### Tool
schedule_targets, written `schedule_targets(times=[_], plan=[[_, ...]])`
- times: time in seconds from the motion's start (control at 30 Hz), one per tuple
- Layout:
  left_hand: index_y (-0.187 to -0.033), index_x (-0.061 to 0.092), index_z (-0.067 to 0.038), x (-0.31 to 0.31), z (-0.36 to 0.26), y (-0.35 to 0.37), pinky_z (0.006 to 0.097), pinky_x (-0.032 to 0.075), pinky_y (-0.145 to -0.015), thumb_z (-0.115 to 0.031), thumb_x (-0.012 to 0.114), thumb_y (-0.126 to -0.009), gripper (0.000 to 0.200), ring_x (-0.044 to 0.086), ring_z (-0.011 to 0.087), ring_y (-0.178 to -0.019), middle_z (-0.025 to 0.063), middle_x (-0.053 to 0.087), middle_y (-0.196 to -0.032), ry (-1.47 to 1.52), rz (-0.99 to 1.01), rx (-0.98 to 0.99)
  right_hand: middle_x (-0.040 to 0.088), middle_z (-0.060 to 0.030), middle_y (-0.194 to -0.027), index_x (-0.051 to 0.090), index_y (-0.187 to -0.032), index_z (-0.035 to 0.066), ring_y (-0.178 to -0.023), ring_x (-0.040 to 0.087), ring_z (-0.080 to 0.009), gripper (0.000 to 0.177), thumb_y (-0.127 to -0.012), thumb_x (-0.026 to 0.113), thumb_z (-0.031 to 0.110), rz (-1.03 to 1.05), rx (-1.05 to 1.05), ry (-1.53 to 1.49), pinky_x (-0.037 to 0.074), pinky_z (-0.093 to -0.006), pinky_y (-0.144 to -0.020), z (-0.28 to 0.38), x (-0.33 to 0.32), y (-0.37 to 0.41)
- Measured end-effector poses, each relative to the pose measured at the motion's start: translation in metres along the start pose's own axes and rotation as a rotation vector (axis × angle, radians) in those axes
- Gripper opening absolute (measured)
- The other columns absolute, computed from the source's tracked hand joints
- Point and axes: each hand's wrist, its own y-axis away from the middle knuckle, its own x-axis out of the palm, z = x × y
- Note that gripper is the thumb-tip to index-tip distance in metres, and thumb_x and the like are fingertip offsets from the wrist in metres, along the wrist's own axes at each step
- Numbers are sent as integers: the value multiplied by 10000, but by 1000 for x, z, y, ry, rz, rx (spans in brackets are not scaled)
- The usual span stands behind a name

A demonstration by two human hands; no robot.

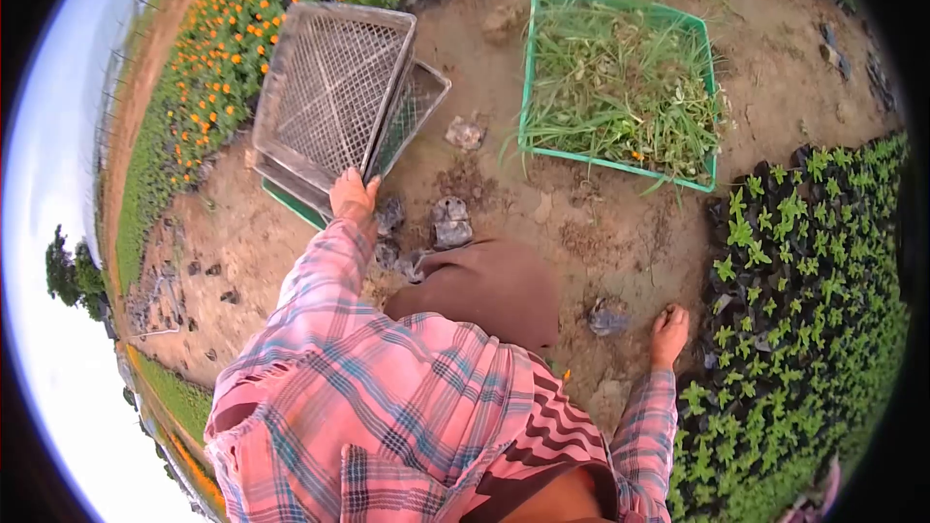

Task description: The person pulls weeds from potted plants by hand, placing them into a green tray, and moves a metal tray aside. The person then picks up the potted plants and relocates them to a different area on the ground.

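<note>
My left hand point(354, 196) grips the near corner of a grey, muddy plastic crate point(334, 87). This crate has a mesh bottom and sits tilted over other crates, one with a green edge. My right hand point(668, 331) is low over the soil beside the bed of potted seedlings point(775, 261), its fingers curled closed. Whatever may be inside those fingers is hidden. Close to the right hand, a small dark plastic seedling bag point(609, 316) lies on the ground.
A green crate point(620, 169) full of pulled grass and weeds stands ahead on the right. Loose plastic bags point(451, 223) lie on the bare soil between the crates and my knee. Orange marigolds point(218, 87) grow along the far left.
</note>
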Motion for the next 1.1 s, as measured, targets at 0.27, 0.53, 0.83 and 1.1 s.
schedule_targets(times=[0.27, 0.53, 0.83, 1.1], plan=[[-1002, 536, -72, -22, 12, 5, 414, 473, -775, -404, 653, -803, 404, 575, 305, -913, 119, 590, -965, -18, 127, 117, 565, -74, -662, 521, -734, 28, -612, 519, -181, 194, -791, 644, 167, 254, 456, -149, 452, -333, -619, -66, 24, -6], [-929, 590, -97, -55, 87, 76, 397, 483, -690, -323, 665, -775, 284, 585, 296, -845, 92, 594, -849, -1, -94, 143, 518, -57, -620, 456, -704, 47, -566, 456, -160, 282, -827, 655, 204, 402, 557, -107, 434, -339, -560, -68, 18, -22], [-970, 625, -91, -106, 109, 78, 391, 484, -729, -372, 645, -799, 330, 597, 302, -886, 107, 623, -931, 29, -300, -77, 518, -65, -650, 476, -705, 32, -615, 473, -189, 302, -817, 667, 239, 256, 412, -205, 436, -350, -626, -78, 27, -10], [-945, 582, -88, -21, 59, 24, 418, 473, -780, -405, 637, -803, 352, 574, 314, -933, 120, 603, -925, 109, -154, -160, 550, -86, -617, 488, -712, 28, -530, 494, -199, 288, -810, 677, 222, 238, 422, -142, 453, -361, -547, -100, 43, -7]])
